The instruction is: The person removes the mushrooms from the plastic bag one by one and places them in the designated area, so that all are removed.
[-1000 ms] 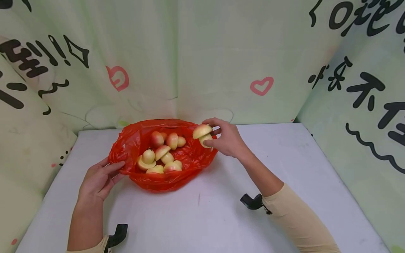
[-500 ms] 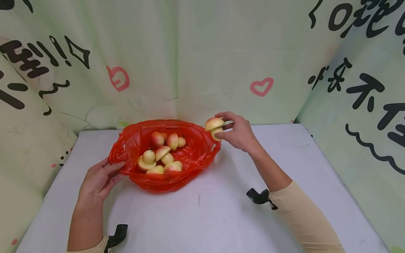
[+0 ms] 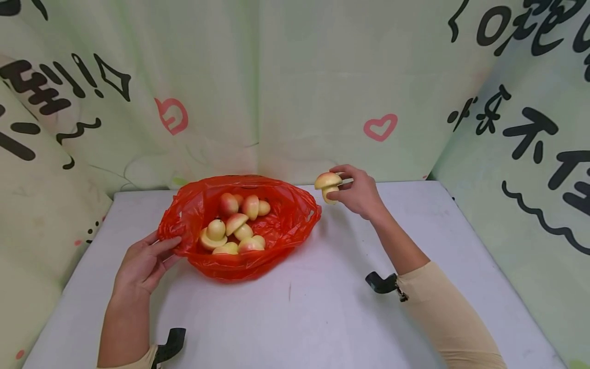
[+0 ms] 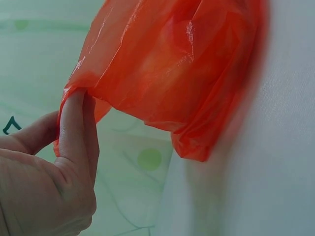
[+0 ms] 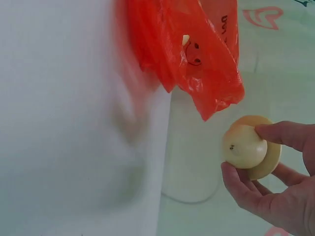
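A red plastic bag (image 3: 286,241) sits open on the table, with several toy mushrooms (image 3: 236,223) inside, their caps pink and yellow. My left hand (image 3: 142,261) pinches the bag's left rim between thumb and fingers; in the left wrist view that hand (image 4: 64,162) holds the thin red plastic (image 4: 162,73) up. To the right of the bag, my right hand (image 3: 358,192) holds one toy mushroom (image 3: 328,182) upright by its stem, cap on top. The right wrist view shows the mushroom's pale stem end (image 5: 245,147) between the thumb and fingers, apart from the bag.
The white table (image 3: 276,323) reaches back to a pale green curtain (image 3: 322,77) with black writing and pink hearts. Black curved mounts (image 3: 381,283) are worn at both wrists, over beige sleeves (image 3: 451,318).
My right hand has carried the mushroom from the bag's right rim farther right, out past the bag. The left hand stays on the left rim.
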`<state>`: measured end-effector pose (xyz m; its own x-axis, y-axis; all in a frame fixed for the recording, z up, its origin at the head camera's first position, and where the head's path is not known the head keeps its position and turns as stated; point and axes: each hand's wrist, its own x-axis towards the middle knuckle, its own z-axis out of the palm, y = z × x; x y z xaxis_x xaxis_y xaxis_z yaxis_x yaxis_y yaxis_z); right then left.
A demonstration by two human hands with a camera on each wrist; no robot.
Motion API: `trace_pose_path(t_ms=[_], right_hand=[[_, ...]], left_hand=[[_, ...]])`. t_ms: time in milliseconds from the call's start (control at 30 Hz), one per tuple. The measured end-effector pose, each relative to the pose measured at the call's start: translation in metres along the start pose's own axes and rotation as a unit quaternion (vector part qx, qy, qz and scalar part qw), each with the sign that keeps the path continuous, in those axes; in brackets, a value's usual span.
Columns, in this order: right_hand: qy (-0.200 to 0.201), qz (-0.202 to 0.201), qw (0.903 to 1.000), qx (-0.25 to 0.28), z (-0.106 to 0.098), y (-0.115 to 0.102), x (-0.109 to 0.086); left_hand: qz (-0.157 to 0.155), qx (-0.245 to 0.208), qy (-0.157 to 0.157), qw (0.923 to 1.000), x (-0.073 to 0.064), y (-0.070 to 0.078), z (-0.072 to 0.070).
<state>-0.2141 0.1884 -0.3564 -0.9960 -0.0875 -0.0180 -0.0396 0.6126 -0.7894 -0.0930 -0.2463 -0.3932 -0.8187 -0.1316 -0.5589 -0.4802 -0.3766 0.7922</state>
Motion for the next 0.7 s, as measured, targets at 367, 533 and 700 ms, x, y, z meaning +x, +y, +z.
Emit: trace_pose_path(t_ms=[367, 533, 700], right_hand=[[-0.004, 0.045, 0.9989, -0.017, 0.003, 0.025, 0.007], [-0.004, 0.06, 0.9977, -0.031, 0.006, 0.039, 0.009], [-0.002, 0.064, 0.997, -0.042, 0.007, 0.047, 0.012]], left_hand=[[0.001, 0.002, 0.004, 1.0, -0.001, 0.0, 0.0], [0.0, 0.012, 0.006, 0.9999, -0.001, -0.001, 0.0], [0.003, 0.01, 0.005, 0.9999, 0.0, -0.001, 0.0]])
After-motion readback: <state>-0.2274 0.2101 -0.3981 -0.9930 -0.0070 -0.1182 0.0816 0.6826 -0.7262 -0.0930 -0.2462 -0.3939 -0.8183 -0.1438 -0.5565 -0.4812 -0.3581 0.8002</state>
